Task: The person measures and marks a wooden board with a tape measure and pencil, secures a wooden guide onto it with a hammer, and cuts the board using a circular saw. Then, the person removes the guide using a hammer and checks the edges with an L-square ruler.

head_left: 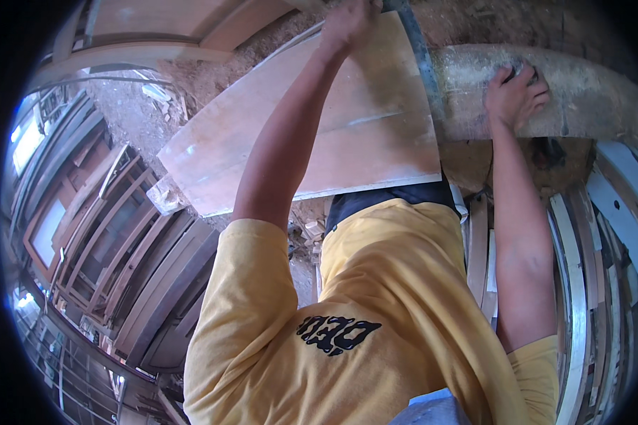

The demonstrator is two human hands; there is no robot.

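Note:
A broad pale-brown wooden panel (376, 138) lies before me at the left, its near edge against my waist. My left arm reaches across it. My left hand (349, 27) is closed at the panel's far edge, its fingertips partly hidden near the picture's top. My right hand (519, 98) rests over the worn wooden bench top (461, 88) right of the panel. Its fingers are curled, and a small dark thing seems to show between thumb and forefinger, too unclear to name. A grey-blue strip (424, 64) runs along the panel's right edge.
Stacked wooden frames and boards (113, 248) stand at the left. Upright planks and strips (595, 262) crowd the right side. A framed wooden door-like panel (149, 25) lies at the far left. Sawdust and offcuts (308, 237) litter the floor.

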